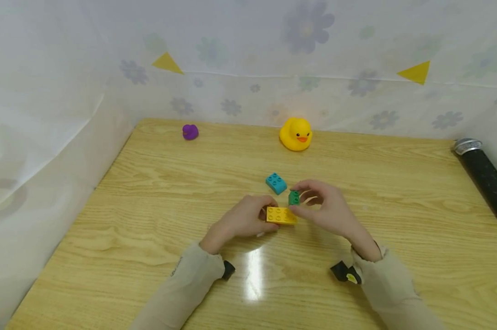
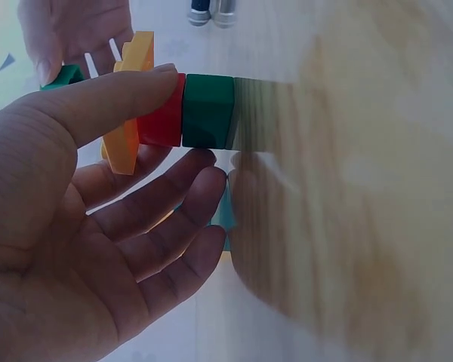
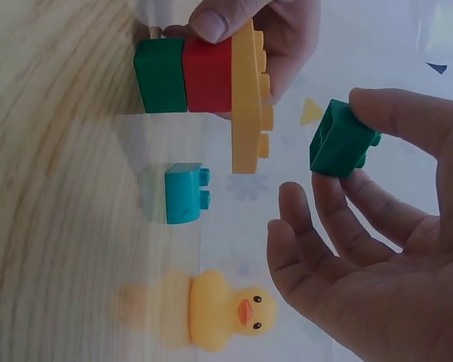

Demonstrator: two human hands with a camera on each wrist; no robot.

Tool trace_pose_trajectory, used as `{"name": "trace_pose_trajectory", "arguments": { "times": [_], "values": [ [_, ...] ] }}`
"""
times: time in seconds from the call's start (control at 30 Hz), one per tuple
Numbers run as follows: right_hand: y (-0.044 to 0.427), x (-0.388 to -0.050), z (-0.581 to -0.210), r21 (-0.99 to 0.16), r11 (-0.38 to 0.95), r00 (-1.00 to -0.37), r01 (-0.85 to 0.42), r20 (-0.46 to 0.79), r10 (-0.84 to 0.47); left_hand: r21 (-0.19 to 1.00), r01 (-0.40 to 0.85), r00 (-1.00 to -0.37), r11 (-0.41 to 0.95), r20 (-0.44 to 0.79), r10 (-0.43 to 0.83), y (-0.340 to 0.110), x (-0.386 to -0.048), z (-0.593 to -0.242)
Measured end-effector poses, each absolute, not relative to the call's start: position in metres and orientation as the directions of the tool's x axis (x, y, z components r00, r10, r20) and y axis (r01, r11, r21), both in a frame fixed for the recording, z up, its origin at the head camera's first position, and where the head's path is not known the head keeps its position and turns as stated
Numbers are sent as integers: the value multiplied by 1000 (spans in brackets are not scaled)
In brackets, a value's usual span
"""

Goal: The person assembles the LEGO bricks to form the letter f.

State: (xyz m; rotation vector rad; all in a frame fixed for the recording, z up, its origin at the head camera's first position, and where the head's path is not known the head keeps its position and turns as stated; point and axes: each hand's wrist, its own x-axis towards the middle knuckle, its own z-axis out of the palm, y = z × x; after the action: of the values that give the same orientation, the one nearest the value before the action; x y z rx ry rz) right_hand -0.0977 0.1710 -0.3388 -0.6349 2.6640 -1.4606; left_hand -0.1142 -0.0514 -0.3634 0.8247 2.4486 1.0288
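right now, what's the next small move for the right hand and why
I'd probably lower the raised green block onto the bare studs at the free end of the yellow block. The right hand pinches it studs up, apart from the yellow block, while the left hand grips the stack at the red block, which should steady the push.

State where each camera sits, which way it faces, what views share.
Head: head-worn, facing forward and down at the table; left hand, right hand, sleeves show.
Left wrist: wrist-worn, facing the block stack; the left hand fills much, the right shows beyond.
Right wrist: wrist-worn, facing the green block in the right hand; part of the left hand shows.
Both wrist views share the block stack.
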Motion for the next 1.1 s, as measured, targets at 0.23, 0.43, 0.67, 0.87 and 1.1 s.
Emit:
{"name": "trace_pose_trajectory", "arguments": {
  "times": [0.23, 0.43, 0.67, 0.87, 1.1],
  "values": [
    [163, -96, -345, -792, 469, -880, -391, 172, -442, 729, 373, -769, 574, -103, 631, -50, -114, -365],
    [159, -95, -351, -787, 471, -871, -399, 165, -463, 727, 391, -762, 565, -88, 641, -51, -114, -365],
    [155, -94, -355, -765, 484, -861, -426, 178, -476, 725, 398, -757, 562, -86, 647, -52, -114, -365],
    [152, -92, -355, -754, 499, -867, -428, 186, -463, 711, 411, -758, 571, -81, 647, -52, -114, -366],
    [150, -91, -357, -741, 510, -868, -437, 199, -455, 711, 416, -758, 567, -73, 648, -52, -114, -366]
  ]
}}
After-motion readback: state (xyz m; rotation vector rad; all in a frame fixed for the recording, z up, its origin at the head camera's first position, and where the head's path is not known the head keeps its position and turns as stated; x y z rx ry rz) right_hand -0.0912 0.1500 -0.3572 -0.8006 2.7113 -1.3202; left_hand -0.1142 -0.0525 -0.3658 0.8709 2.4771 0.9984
